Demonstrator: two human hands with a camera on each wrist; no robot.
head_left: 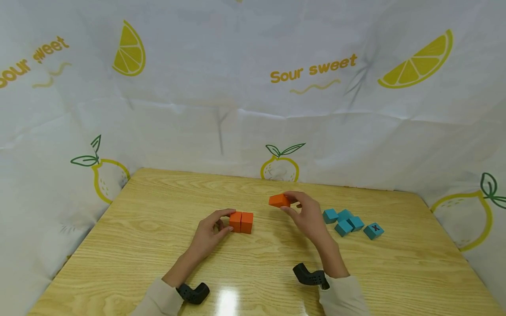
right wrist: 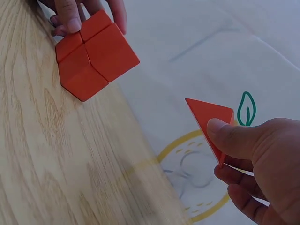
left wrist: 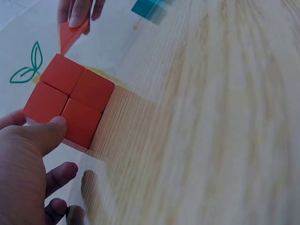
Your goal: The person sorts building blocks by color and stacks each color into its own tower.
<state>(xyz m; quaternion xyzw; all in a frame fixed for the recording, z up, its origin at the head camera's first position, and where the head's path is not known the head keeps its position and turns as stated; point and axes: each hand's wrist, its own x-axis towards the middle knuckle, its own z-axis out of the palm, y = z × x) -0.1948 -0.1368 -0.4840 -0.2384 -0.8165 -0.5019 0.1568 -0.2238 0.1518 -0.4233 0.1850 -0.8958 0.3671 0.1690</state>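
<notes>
Orange cubes (head_left: 247, 223) stand stacked two wide and two high on the table, their four front faces forming a square in the left wrist view. My left hand (head_left: 209, 231) holds this stack at its left side, thumb (left wrist: 51, 133) on a lower front face and fingers reaching behind. To the right and raised above the table, my right hand (head_left: 302, 213) pinches an orange triangular block (right wrist: 213, 117) between thumb and fingers. A gap separates this block from the stack in the head view.
Several blue cubes (head_left: 343, 228) lie grouped on the wooden table (head_left: 130, 245) right of my right hand; one blue cube (head_left: 373, 231) bears a dark X. A white cloth (head_left: 178, 131) with lemon prints hangs behind and beside the table. Black wrist devices (head_left: 193, 293) sit at both cuffs.
</notes>
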